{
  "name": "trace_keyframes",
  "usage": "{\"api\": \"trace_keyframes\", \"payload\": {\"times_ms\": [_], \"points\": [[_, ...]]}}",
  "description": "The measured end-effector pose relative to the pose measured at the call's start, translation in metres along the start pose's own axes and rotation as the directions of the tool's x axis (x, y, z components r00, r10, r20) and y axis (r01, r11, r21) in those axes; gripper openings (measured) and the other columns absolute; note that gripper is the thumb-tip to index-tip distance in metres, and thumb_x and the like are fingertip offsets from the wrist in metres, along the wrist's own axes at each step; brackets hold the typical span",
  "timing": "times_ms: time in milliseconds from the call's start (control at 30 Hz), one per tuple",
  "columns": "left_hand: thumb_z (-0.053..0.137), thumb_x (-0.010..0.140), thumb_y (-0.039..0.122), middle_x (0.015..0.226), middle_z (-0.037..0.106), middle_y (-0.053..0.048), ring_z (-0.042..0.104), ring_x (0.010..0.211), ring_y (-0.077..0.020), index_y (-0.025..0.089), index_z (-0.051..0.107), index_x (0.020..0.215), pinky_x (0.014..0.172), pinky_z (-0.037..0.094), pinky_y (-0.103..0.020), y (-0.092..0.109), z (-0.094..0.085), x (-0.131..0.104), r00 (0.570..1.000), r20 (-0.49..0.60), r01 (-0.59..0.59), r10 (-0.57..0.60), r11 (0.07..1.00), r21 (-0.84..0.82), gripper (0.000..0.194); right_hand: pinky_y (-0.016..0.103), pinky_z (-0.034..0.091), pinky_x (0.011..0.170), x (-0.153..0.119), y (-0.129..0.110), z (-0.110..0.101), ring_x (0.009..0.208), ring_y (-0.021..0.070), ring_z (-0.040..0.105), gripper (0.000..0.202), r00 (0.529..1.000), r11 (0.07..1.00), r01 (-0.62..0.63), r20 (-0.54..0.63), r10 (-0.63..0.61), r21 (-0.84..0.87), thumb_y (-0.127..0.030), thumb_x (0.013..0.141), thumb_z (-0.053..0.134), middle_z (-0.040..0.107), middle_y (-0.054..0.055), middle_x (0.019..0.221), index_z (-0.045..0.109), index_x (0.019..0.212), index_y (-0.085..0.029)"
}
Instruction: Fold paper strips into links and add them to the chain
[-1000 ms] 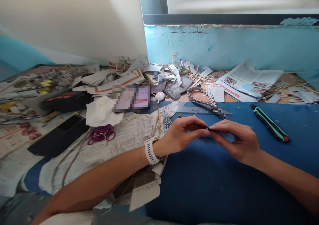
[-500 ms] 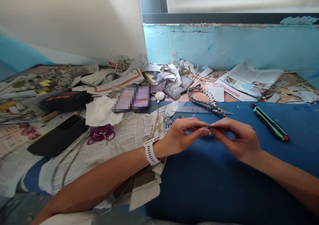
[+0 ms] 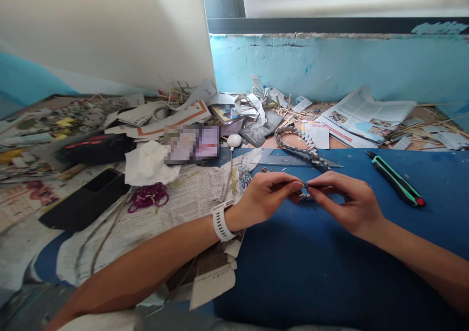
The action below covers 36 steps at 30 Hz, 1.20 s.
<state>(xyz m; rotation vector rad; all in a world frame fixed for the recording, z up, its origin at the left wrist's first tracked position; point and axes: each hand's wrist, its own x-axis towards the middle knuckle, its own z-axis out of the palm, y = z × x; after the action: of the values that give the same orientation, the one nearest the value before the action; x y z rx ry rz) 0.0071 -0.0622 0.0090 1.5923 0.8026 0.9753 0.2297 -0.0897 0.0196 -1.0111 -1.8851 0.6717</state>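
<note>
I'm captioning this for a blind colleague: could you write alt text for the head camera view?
A person's left hand and right hand pinch a small dark piece above a blue work surface. A braided-looking band lies just beyond them, a green-and-black cutter to the right, and newspaper to the left.

Chipped light-blue wall; dark window frame above, daylight behind; blue tabletop below

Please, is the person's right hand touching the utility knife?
Apart. The head view shows blue surface between the right hand and the utility knife.
</note>
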Motion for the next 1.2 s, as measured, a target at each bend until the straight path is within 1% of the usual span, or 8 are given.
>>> {"api": "trace_keyframes", "payload": {"times_ms": [200,300,400,667,833,967,1100,1200], "points": [[0.075,0.093,0.037,0.079,0.080,-0.006,0.079,0.071,-0.0161,0.014,0.080,0.098,0.071,0.066,-0.023,0.002,0.000,-0.001,1.000,0.002,0.003,-0.003,1.000,0.004,0.024,0.030,0.064,0.071,0.002,0.002,0.000,0.084,0.0188,0.074,0.015,0.997,0.998,-0.067,0.027,0.067,0.013,-0.028,0.095,0.072,0.078,0.004,0.095,0.078,0.108,-0.025],[0.075,0.093,0.036,0.079,0.081,-0.006,0.079,0.071,-0.0151,0.015,0.081,0.098,0.071,0.065,-0.021,0.003,0.000,-0.002,1.000,0.005,-0.004,0.004,1.000,0.016,0.023,0.028,0.063,0.071,0.002,0.003,0.000,0.083,0.0183,0.074,0.013,0.989,0.991,-0.130,0.073,0.127,0.027,-0.031,0.096,0.071,0.078,0.003,0.094,0.078,0.104,-0.024],[0.075,0.093,0.036,0.079,0.081,-0.006,0.078,0.071,-0.0149,0.014,0.082,0.097,0.070,0.065,-0.020,0.004,0.000,-0.002,1.000,-0.001,0.007,-0.007,1.000,0.016,0.023,0.028,0.062,0.070,0.002,0.001,-0.001,0.082,0.0178,0.073,0.012,0.983,0.988,-0.154,0.101,0.151,0.024,-0.032,0.098,0.069,0.077,0.003,0.092,0.078,0.100,-0.024],[0.078,0.090,0.037,0.076,0.080,-0.006,0.078,0.069,-0.0157,0.014,0.083,0.094,0.067,0.066,-0.021,0.005,0.004,-0.001,0.997,-0.028,0.064,-0.066,0.996,-0.057,0.024,0.027,0.059,0.069,0.000,-0.002,-0.001,0.079,0.0157,0.072,0.010,0.990,0.993,-0.116,0.087,0.115,0.004,-0.027,0.098,0.068,0.076,0.002,0.091,0.077,0.101,-0.024],[0.078,0.090,0.035,0.075,0.080,-0.005,0.078,0.067,-0.0140,0.013,0.083,0.092,0.066,0.065,-0.017,0.007,0.004,-0.002,0.996,-0.049,0.066,-0.070,0.996,-0.065,0.022,0.026,0.058,0.069,0.000,0.000,-0.001,0.079,0.0159,0.072,0.011,0.990,0.994,-0.111,0.091,0.109,0.016,-0.026,0.098,0.068,0.076,0.003,0.091,0.077,0.104,-0.024],[0.077,0.091,0.036,0.076,0.080,-0.005,0.079,0.070,-0.0148,0.014,0.082,0.093,0.068,0.065,-0.019,0.004,0.004,-0.002,0.997,-0.043,0.064,-0.068,0.995,-0.072,0.023,0.026,0.057,0.068,-0.001,0.000,-0.001,0.079,0.0164,0.072,0.012,0.990,0.995,-0.103,0.094,0.102,0.011,-0.025,0.098,0.068,0.076,0.003,0.091,0.077,0.105,-0.024],[0.077,0.091,0.035,0.082,0.081,-0.005,0.079,0.075,-0.0154,0.015,0.081,0.098,0.073,0.066,-0.021,-0.002,0.004,-0.001,0.999,-0.038,0.028,-0.031,0.997,-0.075,0.022,0.025,0.056,0.067,-0.002,0.002,-0.001,0.078,0.0155,0.072,0.013,0.994,0.997,-0.074,0.084,0.074,0.000,-0.023,0.098,0.068,0.075,0.002,0.092,0.077,0.106,-0.024],[0.081,0.088,0.031,0.090,0.081,-0.004,0.080,0.081,-0.0153,0.016,0.079,0.103,0.077,0.066,-0.021,-0.004,0.003,0.000,0.998,-0.043,-0.057,0.055,0.998,-0.033,0.020,0.025,0.056,0.066,-0.001,0.005,-0.001,0.079,0.0152,0.071,0.015,0.997,0.999,-0.037,0.064,0.038,-0.027,-0.020,0.098,0.068,0.075,0.002,0.092,0.077,0.109,-0.024]]}}
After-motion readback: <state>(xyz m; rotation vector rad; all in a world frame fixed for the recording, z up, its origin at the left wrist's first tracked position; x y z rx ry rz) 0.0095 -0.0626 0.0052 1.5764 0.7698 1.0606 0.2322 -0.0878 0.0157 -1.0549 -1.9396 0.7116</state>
